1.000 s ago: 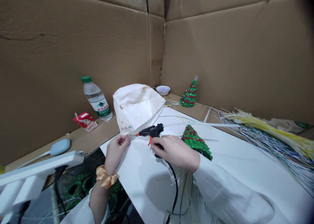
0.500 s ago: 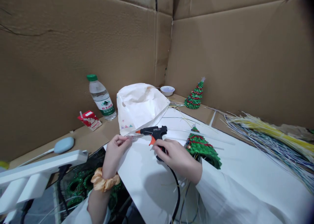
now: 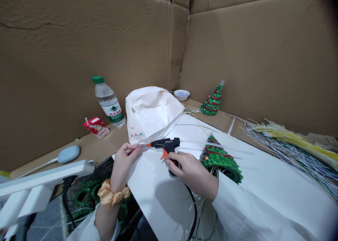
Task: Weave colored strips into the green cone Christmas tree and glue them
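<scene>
My right hand [image 3: 188, 167] is wrapped around the handle of a black hot glue gun [image 3: 165, 143] with an orange trigger and tip. A long clear glue stick [image 3: 219, 144] juts out of its back end. The nozzle points left, at the fingertips of my left hand [image 3: 126, 162]. Those fingers pinch a small translucent piece [image 3: 143, 147], whose shape I cannot make out; the nozzle appears to touch it. Beside my right wrist a green miniature Christmas tree [image 3: 220, 159] with red garland lies tilted, wires coming from its base.
Behind the hands sits a crumpled white bag [image 3: 153, 111]. A small bowl [image 3: 181, 95] and another little tree [image 3: 212, 102] stand farther back. Wire bundles [image 3: 295, 146] lie right. At left are a water bottle [image 3: 109, 103], a red drink carton [image 3: 97, 127] and a power strip [image 3: 50, 176].
The glue gun's nozzle has come slightly lower, closer to the small piece in my left fingers. The camera view has shifted a little; both hands keep their holds.
</scene>
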Available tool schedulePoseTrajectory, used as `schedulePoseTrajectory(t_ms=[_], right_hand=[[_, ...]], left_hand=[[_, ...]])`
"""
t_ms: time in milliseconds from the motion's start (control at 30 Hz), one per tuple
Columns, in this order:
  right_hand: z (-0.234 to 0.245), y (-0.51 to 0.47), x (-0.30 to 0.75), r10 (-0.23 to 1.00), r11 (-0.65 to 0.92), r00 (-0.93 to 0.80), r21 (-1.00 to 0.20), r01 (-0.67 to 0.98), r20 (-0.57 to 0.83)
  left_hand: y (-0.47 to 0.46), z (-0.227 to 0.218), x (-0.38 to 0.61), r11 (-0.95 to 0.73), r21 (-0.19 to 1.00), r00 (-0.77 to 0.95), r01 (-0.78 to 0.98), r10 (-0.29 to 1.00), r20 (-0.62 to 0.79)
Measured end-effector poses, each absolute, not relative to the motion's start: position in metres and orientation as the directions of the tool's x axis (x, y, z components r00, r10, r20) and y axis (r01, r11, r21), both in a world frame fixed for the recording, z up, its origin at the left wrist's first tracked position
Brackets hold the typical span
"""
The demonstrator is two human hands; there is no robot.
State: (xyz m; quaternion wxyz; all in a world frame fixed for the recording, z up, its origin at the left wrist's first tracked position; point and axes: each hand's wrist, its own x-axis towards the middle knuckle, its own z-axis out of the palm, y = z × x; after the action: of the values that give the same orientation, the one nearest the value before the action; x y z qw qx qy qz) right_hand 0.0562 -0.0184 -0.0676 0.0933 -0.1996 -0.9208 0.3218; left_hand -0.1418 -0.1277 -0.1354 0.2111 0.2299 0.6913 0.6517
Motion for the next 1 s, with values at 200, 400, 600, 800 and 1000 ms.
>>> schedulePoseTrajectory(t_ms=[200,400,600,800,1000], right_hand=[[-0.07,-0.019,0.057,0.421,0.717,-0.905,-0.631,0.297,0.053],[-0.071,-0.02,0.057,0.425,0.721,-0.904,-0.622,0.305,0.049],[-0.071,-0.02,0.057,0.424,0.715,-0.905,-0.629,0.305,0.043],[-0.071,-0.02,0.056,0.424,0.72,-0.905,-0.621,0.31,0.038],[-0.071,-0.021,0.056,0.418,0.723,-0.907,-0.624,0.296,0.054]], left_hand=[[-0.127,-0.136,-0.142,0.041,0.996,-0.814,0.085,0.579,0.046],[-0.128,-0.135,-0.142,0.052,0.996,-0.808,0.069,0.589,0.025],[-0.128,-0.128,-0.136,0.109,0.991,-0.785,0.074,0.62,-0.009],[-0.127,-0.127,-0.134,0.107,0.99,-0.794,0.088,0.608,0.005],[-0.127,-0.131,-0.137,0.075,0.996,-0.764,0.051,0.645,-0.009]])
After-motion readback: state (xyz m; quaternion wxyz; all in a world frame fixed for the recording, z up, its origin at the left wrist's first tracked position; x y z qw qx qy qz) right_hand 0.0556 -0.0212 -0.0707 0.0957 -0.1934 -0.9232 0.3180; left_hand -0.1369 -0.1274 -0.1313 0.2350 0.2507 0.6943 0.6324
